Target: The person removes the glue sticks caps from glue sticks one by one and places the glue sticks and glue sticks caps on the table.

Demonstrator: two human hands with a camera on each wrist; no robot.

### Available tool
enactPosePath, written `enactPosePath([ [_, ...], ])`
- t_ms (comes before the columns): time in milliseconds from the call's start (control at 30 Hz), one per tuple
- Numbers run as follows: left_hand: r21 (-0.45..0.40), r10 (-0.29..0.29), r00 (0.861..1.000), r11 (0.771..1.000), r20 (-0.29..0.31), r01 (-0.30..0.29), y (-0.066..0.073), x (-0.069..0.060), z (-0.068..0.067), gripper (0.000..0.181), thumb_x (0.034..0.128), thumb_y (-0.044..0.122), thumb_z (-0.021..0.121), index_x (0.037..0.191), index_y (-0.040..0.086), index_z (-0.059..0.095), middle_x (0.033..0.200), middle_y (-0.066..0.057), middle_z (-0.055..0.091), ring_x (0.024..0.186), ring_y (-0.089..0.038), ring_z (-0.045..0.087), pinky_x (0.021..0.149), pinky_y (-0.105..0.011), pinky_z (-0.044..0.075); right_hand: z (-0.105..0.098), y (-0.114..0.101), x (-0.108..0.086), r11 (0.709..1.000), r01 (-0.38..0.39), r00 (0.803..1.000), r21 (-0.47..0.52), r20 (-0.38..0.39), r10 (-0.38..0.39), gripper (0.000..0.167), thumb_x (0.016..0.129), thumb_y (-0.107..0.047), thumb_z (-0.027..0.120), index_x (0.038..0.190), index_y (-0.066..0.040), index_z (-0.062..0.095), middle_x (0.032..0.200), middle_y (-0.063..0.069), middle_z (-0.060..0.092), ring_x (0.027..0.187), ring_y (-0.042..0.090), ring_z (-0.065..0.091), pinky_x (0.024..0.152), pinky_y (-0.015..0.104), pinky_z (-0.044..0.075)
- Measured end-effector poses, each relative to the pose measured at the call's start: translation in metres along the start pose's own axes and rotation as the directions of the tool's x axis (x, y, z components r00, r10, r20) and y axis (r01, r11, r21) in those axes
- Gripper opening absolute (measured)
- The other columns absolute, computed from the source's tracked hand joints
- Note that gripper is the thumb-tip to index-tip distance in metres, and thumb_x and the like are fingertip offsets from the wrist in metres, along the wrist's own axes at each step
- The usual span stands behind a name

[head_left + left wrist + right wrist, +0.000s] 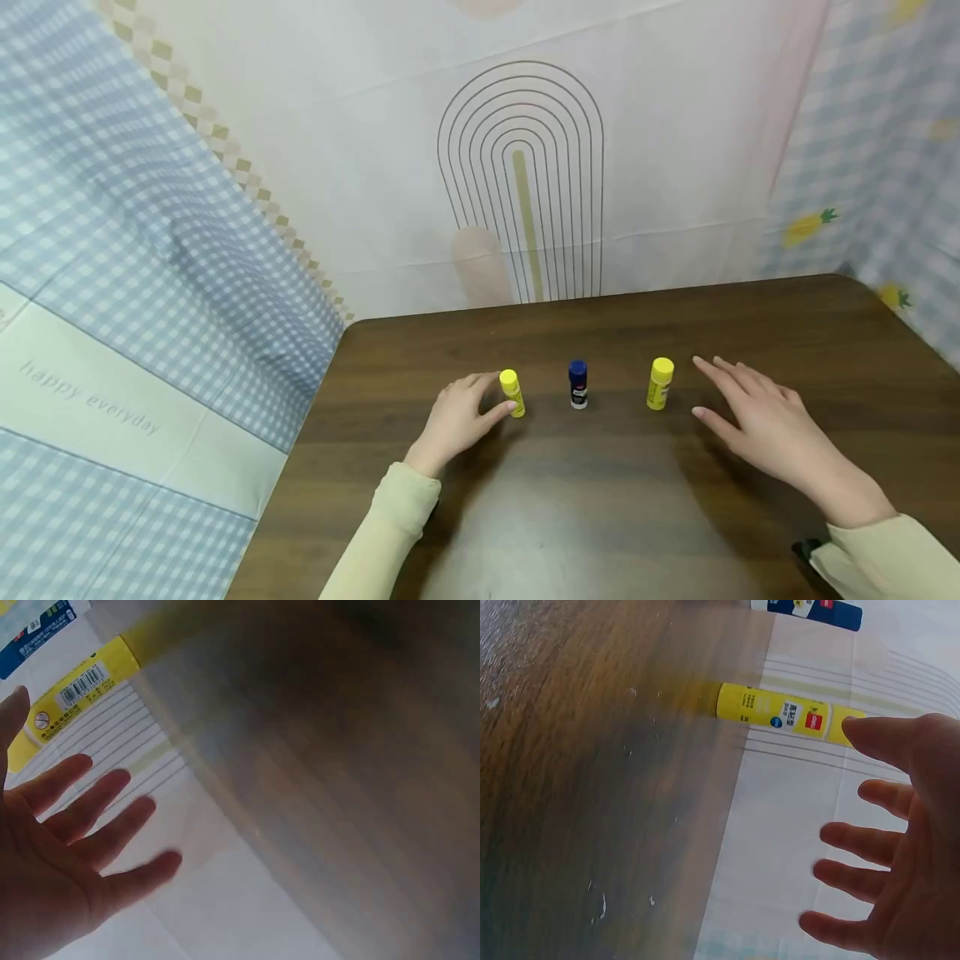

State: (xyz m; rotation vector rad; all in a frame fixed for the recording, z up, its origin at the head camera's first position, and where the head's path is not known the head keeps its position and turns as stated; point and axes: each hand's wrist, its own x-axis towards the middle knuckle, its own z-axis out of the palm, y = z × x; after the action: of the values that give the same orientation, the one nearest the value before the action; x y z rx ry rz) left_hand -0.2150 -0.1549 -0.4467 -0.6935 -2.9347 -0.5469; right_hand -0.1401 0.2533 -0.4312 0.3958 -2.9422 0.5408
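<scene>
Three glue sticks stand upright in a row on the brown table. The left yellow glue stick [511, 387] is beside my left hand [459, 417], whose thumb overlaps it in the head view. In the left wrist view those fingers are spread, and I cannot tell whether they touch the yellow tube [112, 664]. A glue stick with a dark blue cap [577, 385] stands in the middle, apart from both hands. My right hand [772, 433] hovers to the right of the other yellow glue stick [660, 387], fingers extended and holding nothing.
Behind the far edge of the wooden table [585, 517] hangs a pale cloth [360, 167] with an arch pattern. Blue checked fabric [150, 208] hangs along the left side, and more checked cloth [847, 150] is at the right.
</scene>
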Motion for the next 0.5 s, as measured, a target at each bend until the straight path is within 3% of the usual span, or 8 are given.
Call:
enactPosePath([
  [100, -0.156, -0.004, 0.999, 0.988, 0.053, 0.013, 0.001, 0.009, 0.004, 0.048, 0.0966, 0.049, 0.064, 0.126, 0.011, 0.066, 0.123, -0.008, 0.068, 0.115, -0.027, 0.064, 0.096, -0.048, 0.050, -0.002, 0.001, -0.001, 1.000, 0.002, 1.000, 0.010, 0.017, -0.002, 0.076, 0.100, -0.038, 0.063, 0.159, -0.009, 0.026, 0.145, 0.034, 0.044, 0.123, 0.059, 0.046, 0.088, 0.076, 0.036],
  [233, -0.327, -0.009, 0.991, 0.944, 0.137, 0.054, 0.001, 0.016, 0.007, 0.029, 0.0981, 0.039, 0.066, 0.108, 0.012, 0.069, 0.101, 0.000, 0.072, 0.095, -0.015, 0.069, 0.084, -0.034, 0.054, -0.005, 0.002, -0.003, 1.000, -0.006, 0.999, 0.030, 0.036, 0.005, 0.074, 0.101, -0.036, 0.062, 0.158, -0.004, 0.027, 0.140, 0.037, 0.048, 0.115, 0.058, 0.053, 0.084, 0.071, 0.043],
  [300, -0.357, -0.009, 0.988, 0.932, 0.156, 0.065, 0.002, 0.018, 0.008, 0.026, 0.0987, 0.036, 0.066, 0.107, 0.011, 0.069, 0.099, 0.000, 0.073, 0.091, -0.013, 0.069, 0.081, -0.031, 0.054, -0.005, 0.002, -0.004, 0.999, -0.011, 0.999, 0.036, 0.039, 0.009, 0.074, 0.101, -0.036, 0.061, 0.158, -0.004, 0.026, 0.139, 0.038, 0.048, 0.114, 0.057, 0.055, 0.084, 0.070, 0.045],
  [500, -0.366, 0.021, 0.988, 0.930, 0.155, 0.038, 0.003, 0.022, 0.008, 0.025, 0.0993, 0.031, 0.066, 0.109, 0.008, 0.068, 0.100, -0.003, 0.073, 0.091, -0.016, 0.070, 0.080, -0.031, 0.055, -0.005, 0.004, -0.006, 0.998, -0.041, 0.997, 0.050, 0.060, 0.038, 0.074, 0.102, -0.037, 0.060, 0.158, -0.004, 0.026, 0.139, 0.039, 0.047, 0.112, 0.057, 0.056, 0.081, 0.067, 0.047],
])
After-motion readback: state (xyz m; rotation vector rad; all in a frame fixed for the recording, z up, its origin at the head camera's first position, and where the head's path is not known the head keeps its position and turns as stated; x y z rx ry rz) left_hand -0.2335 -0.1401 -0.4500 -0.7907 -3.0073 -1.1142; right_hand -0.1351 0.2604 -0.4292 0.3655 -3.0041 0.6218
